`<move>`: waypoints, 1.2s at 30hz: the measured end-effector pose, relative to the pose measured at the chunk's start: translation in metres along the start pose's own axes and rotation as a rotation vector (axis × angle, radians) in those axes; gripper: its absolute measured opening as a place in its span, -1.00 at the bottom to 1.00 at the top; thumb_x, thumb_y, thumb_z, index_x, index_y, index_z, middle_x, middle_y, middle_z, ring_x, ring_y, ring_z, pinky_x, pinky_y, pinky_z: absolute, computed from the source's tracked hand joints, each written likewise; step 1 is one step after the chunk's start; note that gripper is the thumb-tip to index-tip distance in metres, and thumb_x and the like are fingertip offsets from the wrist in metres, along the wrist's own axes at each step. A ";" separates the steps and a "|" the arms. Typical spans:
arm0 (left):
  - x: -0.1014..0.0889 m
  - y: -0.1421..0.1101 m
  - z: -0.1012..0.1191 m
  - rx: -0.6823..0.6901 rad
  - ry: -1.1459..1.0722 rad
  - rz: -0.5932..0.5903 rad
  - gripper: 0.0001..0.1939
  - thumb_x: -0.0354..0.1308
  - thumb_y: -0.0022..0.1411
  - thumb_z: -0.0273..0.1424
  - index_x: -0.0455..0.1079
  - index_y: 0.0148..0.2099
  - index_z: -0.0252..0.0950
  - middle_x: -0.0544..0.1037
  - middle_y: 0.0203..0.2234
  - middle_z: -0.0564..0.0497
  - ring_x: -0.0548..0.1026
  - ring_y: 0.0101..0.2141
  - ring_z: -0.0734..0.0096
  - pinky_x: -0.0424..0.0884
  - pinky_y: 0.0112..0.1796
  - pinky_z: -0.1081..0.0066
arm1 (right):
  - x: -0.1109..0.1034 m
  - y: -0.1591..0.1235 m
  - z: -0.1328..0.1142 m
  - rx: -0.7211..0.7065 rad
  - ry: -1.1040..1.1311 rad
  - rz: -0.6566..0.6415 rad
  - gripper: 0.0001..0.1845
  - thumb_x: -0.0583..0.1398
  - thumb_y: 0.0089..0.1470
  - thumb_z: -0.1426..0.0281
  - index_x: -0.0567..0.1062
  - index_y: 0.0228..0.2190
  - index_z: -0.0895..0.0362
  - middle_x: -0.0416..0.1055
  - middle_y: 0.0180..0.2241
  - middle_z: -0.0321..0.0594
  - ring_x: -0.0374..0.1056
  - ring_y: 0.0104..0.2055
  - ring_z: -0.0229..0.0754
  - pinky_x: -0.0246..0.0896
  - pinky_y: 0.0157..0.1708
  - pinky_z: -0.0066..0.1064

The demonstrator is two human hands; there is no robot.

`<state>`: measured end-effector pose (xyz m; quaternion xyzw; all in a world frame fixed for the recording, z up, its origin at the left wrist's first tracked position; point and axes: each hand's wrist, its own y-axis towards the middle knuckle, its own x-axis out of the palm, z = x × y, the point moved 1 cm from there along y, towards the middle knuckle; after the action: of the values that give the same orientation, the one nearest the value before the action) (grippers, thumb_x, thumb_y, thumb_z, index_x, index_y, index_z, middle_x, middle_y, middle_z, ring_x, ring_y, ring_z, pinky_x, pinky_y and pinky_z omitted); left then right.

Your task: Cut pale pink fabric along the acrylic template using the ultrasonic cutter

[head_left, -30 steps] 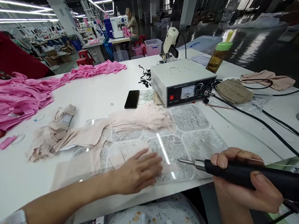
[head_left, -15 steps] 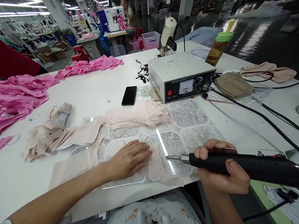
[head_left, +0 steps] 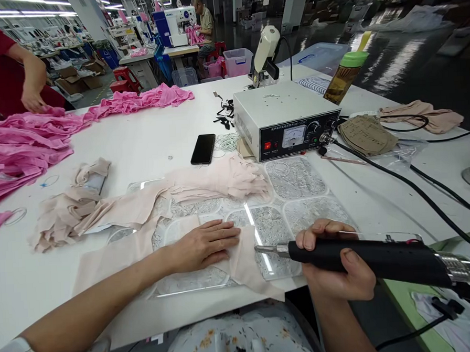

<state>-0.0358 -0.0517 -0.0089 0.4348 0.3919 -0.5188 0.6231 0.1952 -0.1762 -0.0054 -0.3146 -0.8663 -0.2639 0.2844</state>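
My left hand [head_left: 209, 243] lies flat, fingers stretched out, on a piece of pale pink fabric [head_left: 245, 257] over the clear patterned plastic mat [head_left: 303, 214]. In my right hand [head_left: 336, 268] is a black handheld ultrasonic welder [head_left: 365, 256], a cable at its rear end. Its metal tip points left, close to the fabric's right edge; whether it touches I cannot tell. Beyond my left hand lies a stack of pale pink fabric pieces [head_left: 215, 181]. More crumpled fabric [head_left: 60, 219] rests to the left.
A grey control box [head_left: 287, 113] with a dial stands behind the mat. A phone [head_left: 203, 149], a drink bottle [head_left: 344, 75] and a cardboard pattern bundle [head_left: 369, 134] lie around it. Black cables cross the right side. At far left, a co-worker's hand [head_left: 34, 97] touches pink cloth [head_left: 20, 145].
The welder in my right hand has moved left, its tip now nearer the fabric edge. The fabric by my left hand looks shifted and folded. The co-worker's hand has come down onto the pink cloth.
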 end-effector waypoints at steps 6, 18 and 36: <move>0.000 -0.001 -0.003 0.011 0.002 -0.011 -0.56 -0.07 0.48 -0.33 0.14 0.34 -0.27 0.29 0.24 -0.10 0.17 0.28 0.20 0.18 0.26 0.10 | -0.004 -0.001 -0.001 0.006 -0.015 -0.001 -0.79 0.15 -0.12 0.31 0.51 -0.39 0.09 0.32 -0.44 -0.28 0.24 -0.60 -0.32 0.22 -0.60 -0.36; -0.002 0.001 -0.002 0.023 0.019 -0.009 -0.56 -0.05 0.47 -0.35 0.14 0.33 -0.28 0.31 0.23 -0.11 0.18 0.28 0.18 0.19 0.26 0.11 | 0.006 -0.004 0.004 0.000 0.005 0.009 -0.78 0.16 -0.11 0.31 0.53 -0.38 0.08 0.34 -0.43 -0.29 0.26 -0.60 -0.31 0.23 -0.58 -0.36; -0.013 0.025 0.000 0.070 -0.043 -0.145 -0.59 -0.04 0.38 -0.45 0.12 0.25 -0.29 0.22 0.28 -0.12 0.12 0.31 0.17 0.07 0.29 0.09 | 0.015 0.002 0.014 0.027 0.009 -0.037 -0.80 0.18 -0.04 0.29 0.52 -0.34 0.08 0.34 -0.39 -0.29 0.32 -0.58 -0.32 0.28 -0.55 -0.36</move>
<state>-0.0128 -0.0458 0.0068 0.4155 0.3905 -0.5852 0.5766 0.1826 -0.1603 -0.0044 -0.2934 -0.8741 -0.2590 0.2877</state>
